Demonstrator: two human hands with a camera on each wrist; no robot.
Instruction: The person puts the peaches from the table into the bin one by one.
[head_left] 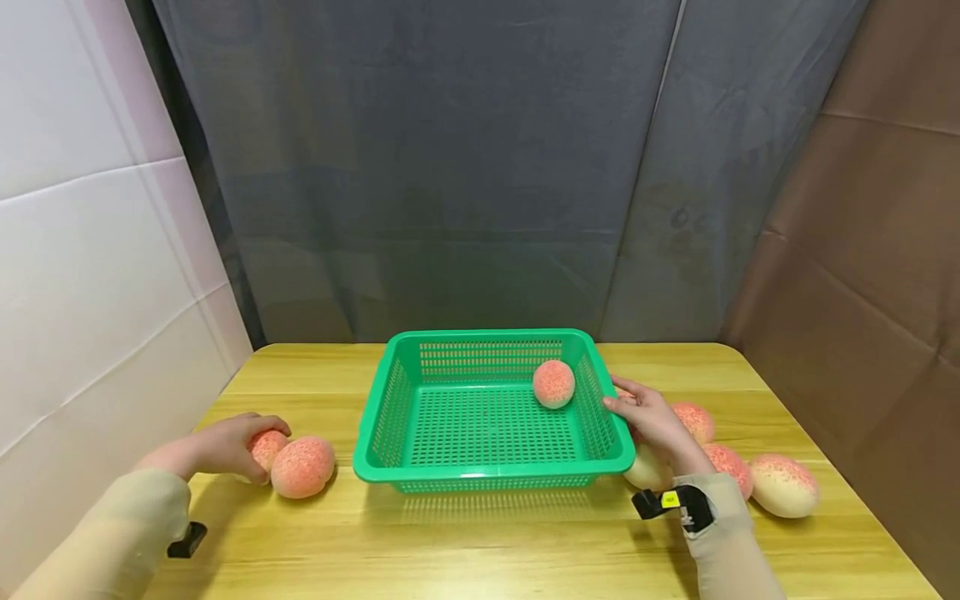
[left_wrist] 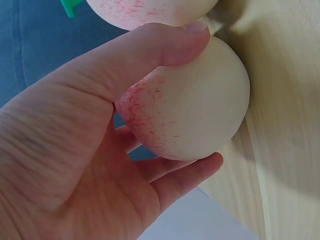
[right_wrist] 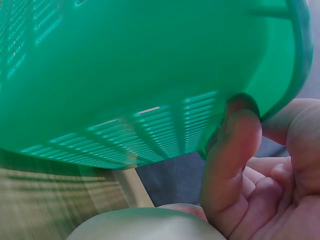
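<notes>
At the left of the table, my left hand (head_left: pixel 225 446) holds a pink-and-cream toy peach (left_wrist: pixel 195 105), thumb on one side and fingers curled on the other. Another peach (head_left: pixel 303 467) lies right beside it. A green plastic basket (head_left: pixel 491 477) with slotted walls is in the middle, and one peach (head_left: pixel 554 384) sits inside at its right. My right hand (head_left: pixel 652 421) grips the basket's right rim, as the right wrist view also shows, with the thumb and fingers (right_wrist: pixel 232 165) on opposite sides of the edge. I cannot tell whether the basket's base touches the table.
Several more peaches, among them a pale one (head_left: pixel 783 485), lie on the wooden table (head_left: pixel 480 554) around and right of my right hand, some partly hidden by it. Dark cloth (head_left: pixel 435 167) hangs behind, white cloth at left, brown cloth at right.
</notes>
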